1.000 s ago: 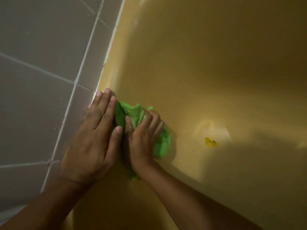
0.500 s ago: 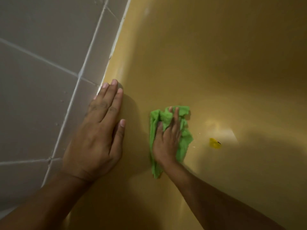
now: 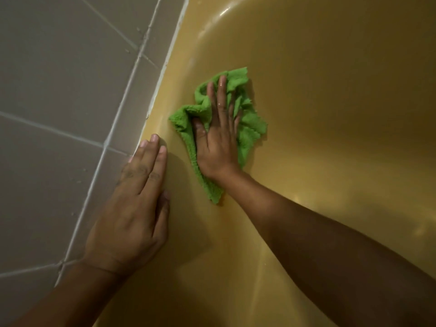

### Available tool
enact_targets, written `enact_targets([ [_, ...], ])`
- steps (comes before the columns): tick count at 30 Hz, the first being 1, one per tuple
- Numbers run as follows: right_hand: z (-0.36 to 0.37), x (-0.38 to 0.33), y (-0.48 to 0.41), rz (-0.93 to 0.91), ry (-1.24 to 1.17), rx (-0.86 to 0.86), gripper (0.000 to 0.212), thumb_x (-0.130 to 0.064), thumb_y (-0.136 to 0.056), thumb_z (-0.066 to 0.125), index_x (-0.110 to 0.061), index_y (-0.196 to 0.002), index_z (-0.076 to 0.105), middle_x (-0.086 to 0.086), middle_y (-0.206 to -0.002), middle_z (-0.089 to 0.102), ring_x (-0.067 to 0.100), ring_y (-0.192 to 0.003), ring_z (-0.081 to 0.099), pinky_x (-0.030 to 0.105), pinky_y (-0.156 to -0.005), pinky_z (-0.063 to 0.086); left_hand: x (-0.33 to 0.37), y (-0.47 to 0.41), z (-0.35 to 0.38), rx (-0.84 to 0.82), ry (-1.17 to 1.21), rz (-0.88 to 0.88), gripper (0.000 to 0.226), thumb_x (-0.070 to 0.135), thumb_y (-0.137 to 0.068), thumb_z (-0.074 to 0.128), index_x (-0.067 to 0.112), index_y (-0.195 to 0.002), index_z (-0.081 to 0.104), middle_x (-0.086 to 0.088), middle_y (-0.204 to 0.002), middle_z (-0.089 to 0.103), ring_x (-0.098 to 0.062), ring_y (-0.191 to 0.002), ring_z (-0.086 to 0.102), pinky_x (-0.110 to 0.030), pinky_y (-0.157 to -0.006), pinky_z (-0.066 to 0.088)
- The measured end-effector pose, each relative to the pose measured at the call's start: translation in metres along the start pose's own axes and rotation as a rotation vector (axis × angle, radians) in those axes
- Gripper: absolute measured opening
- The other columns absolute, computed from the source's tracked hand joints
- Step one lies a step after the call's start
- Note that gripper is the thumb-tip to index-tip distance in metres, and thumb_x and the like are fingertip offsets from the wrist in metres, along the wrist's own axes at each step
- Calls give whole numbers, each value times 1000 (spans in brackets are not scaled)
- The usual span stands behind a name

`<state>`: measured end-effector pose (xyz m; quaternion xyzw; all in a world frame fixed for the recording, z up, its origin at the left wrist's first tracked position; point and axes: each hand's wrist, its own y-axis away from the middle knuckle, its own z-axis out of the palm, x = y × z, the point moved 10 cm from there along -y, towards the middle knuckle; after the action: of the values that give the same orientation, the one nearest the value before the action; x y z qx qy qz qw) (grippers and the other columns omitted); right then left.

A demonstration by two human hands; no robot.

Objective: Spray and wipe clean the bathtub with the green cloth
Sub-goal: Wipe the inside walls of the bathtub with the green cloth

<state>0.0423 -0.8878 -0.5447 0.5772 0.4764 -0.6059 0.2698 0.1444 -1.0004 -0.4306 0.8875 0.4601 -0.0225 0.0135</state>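
**Hands wiping a yellow bathtub**

Nearest, the left hand lies flat, fingers straight, on the bathtub rim beside grey wall tiles. Just beyond, the right hand presses spread fingers onto the crumpled green cloth against the tub's inner wall.

The yellow bathtub carries a crumpled green cloth, apparently on its sloping wall.

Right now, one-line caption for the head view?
Right hand presses green cloth on bathtub; left hand rests flat by the tiles.
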Motion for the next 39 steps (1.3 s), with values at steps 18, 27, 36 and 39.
enact_targets([
  [18,-27,65,25,208,145,350,27,-31,-96,50,-5,-103,46,20,-107,51,34,-93,46,51,-86,44,0,-28,3,-25,-13,11,68,18,-101,42,5,-163,20,-7,-173,11,-22,-161,5,-35,-130,5],
  [27,-44,52,30,203,-103,479,69,-36,-81,84,7,-123,49,26,-128,42,30,-121,44,23,-111,34,-4,-32,4,-18,24,-2,66,22,-102,38,7,-164,19,-5,-174,10,-22,-161,6,-41,-129,9],
  [36,-21,118,84,749,144,176,82,-85,-83,21,-54,-157,5,7,-159,8,30,-143,18,48,-119,20,-4,-32,6,-25,13,14,68,24,-100,37,5,-163,19,-6,-173,11,-22,-161,5,-39,-130,8],
  [39,2,115,99,757,-10,150,83,-82,-84,4,-48,-155,-21,2,-168,-13,30,-155,3,52,-125,16,-5,-33,5,-19,9,7,68,24,-100,37,5,-163,19,-6,-173,11,-21,-161,5,-37,-130,8],
])
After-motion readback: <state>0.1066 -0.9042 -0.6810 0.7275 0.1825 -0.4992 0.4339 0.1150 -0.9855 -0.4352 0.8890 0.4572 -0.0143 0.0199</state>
